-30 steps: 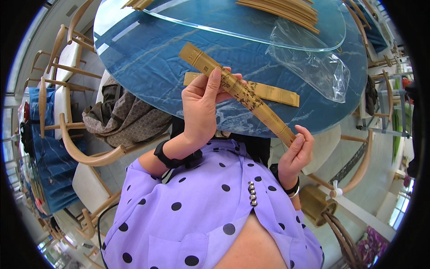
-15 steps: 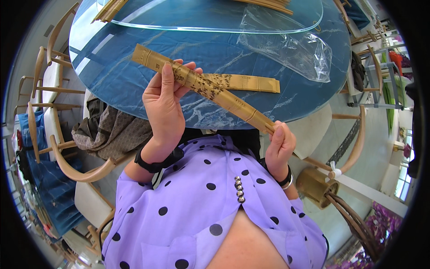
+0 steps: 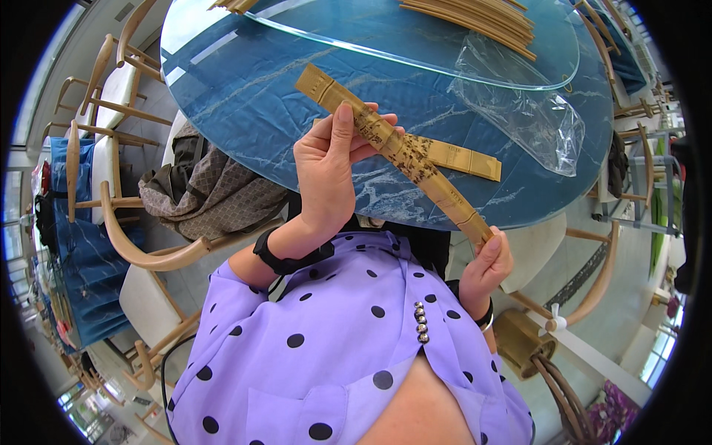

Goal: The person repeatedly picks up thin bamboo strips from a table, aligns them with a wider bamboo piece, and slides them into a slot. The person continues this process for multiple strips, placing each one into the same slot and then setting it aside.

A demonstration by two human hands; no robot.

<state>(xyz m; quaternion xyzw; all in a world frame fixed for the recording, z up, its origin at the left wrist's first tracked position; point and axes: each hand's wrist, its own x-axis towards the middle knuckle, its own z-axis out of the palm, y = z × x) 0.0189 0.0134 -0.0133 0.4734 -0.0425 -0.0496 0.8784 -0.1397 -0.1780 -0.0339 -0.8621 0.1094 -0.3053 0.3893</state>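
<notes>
A long, flat gold paper chopstick sleeve [image 3: 449, 202] with a dark brown floral pattern slants across in front of me, above the table's near edge. My left hand [image 3: 326, 167] pinches its upper part, thumb on top and fingers behind. The lower right end is gripped between thumb and fingers of my right hand [image 3: 486, 271]. Whether chopsticks are inside the sleeve does not show. Behind it, a similar gold sleeve [image 3: 475, 161] lies on the blue table, partly covered by the held one and my left hand.
The round blue marbled table [image 3: 282, 111] carries a glass turntable [image 3: 356, 46] with a bundle of wooden chopsticks [image 3: 475, 26]. A crumpled clear plastic bag [image 3: 538, 130] lies at right. A brown patterned bag [image 3: 215, 185] sits on a wooden chair [image 3: 159, 259] at left; a gold pot [image 3: 519, 345] stands at lower right.
My view has turned, so the table and its things appear farther right and lower. Both hands keep their hold on the sleeve, which now slants a little more steeply.
</notes>
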